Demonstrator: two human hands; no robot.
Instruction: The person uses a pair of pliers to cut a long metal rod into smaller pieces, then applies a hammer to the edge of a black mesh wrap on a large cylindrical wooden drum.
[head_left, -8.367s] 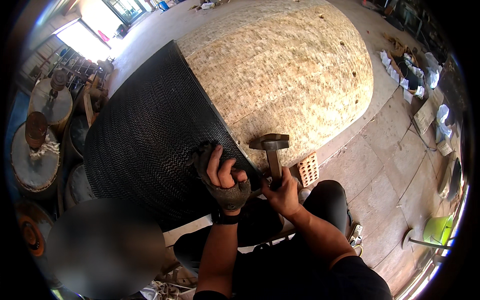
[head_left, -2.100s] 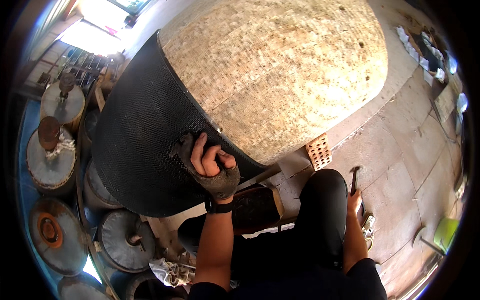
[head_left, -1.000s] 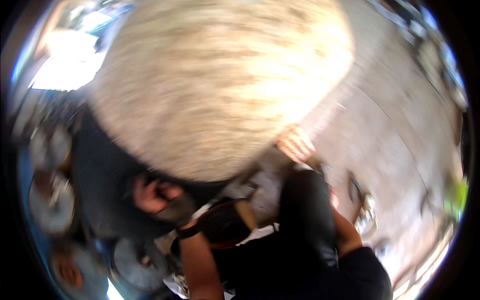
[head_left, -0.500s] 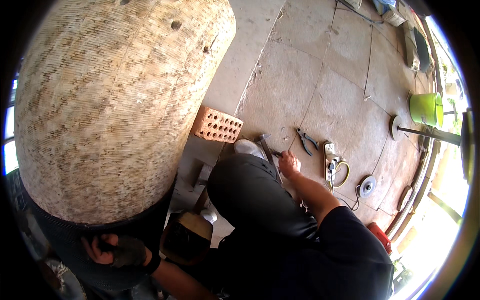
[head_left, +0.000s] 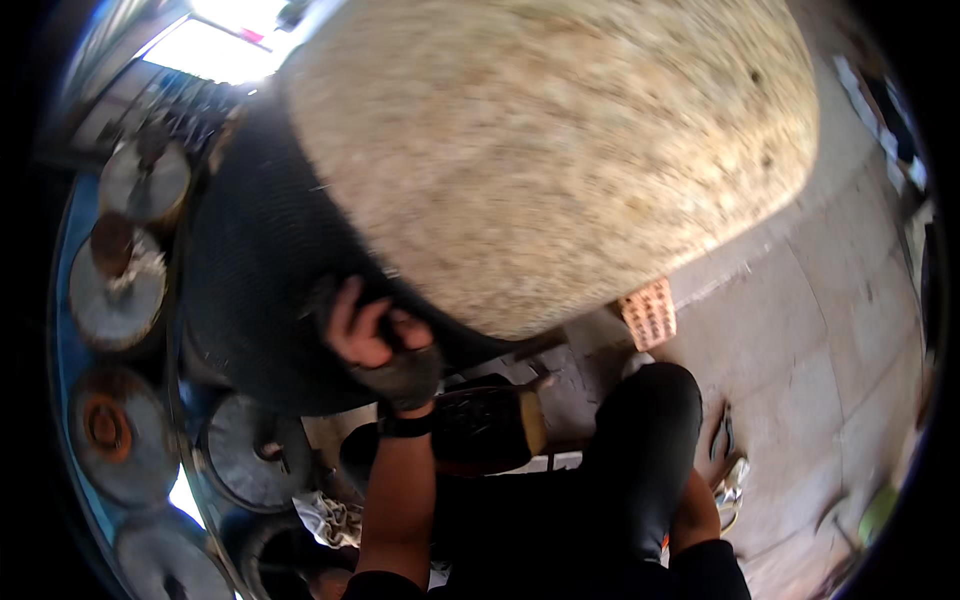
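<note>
A large rounded tan piece [head_left: 560, 150] with a rough, ridged surface fills the upper middle, blurred by motion. Black textured covering [head_left: 260, 250] wraps its lower left end. My left hand [head_left: 385, 345], in a dark fingerless glove, lies against this covering near its border with the tan part. Its bare fingers are apart, with nothing visible held in them. My right forearm [head_left: 695, 515] reaches behind my raised right knee [head_left: 650, 430], which hides that hand.
Several round-lidded drums [head_left: 125, 435] line the left side. A perforated brick [head_left: 648, 313] sits by the tan piece's lower edge. Pliers [head_left: 722, 435] and a power strip [head_left: 735, 480] lie on the floor right of my knee. A green bucket [head_left: 877, 515] stands farther right.
The view has swung left, bringing the drums into sight. My right hand, earlier visible on the floor beside a hammer, is now behind my knee. My left hand stays at the black covering.
</note>
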